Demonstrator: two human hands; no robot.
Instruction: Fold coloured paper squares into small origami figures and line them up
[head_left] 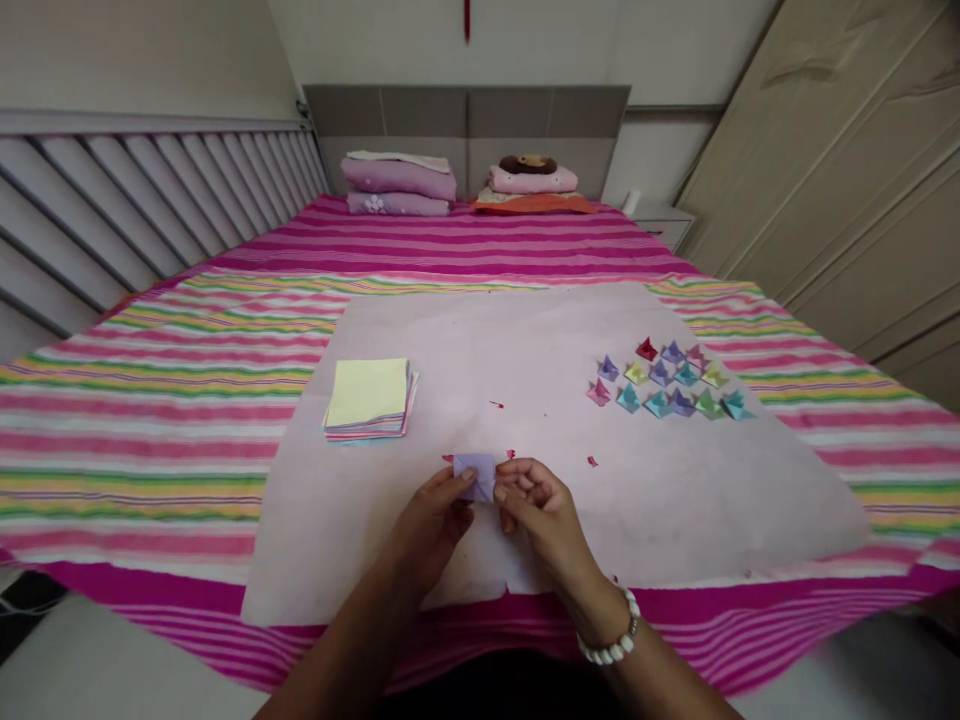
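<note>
A small folded square of purple origami paper is held up between my two hands, above the near part of a large pale sheet. My left hand grips its left side, thumb laid across the front. On the right edge, the thumb and fingertips of my right hand pinch the paper; a white bead bracelet is on that wrist. Beyond to the left sits a stack of square coloured paper, a yellow sheet on top. Several small folded paper pieces in mixed colours stand in rows at the right.
Tiny red paper scraps are scattered on the pale sheet, which lies over a striped bedspread. Folded bedding is piled by the headboard. A slatted rail runs along the left, and a wardrobe stands on the right.
</note>
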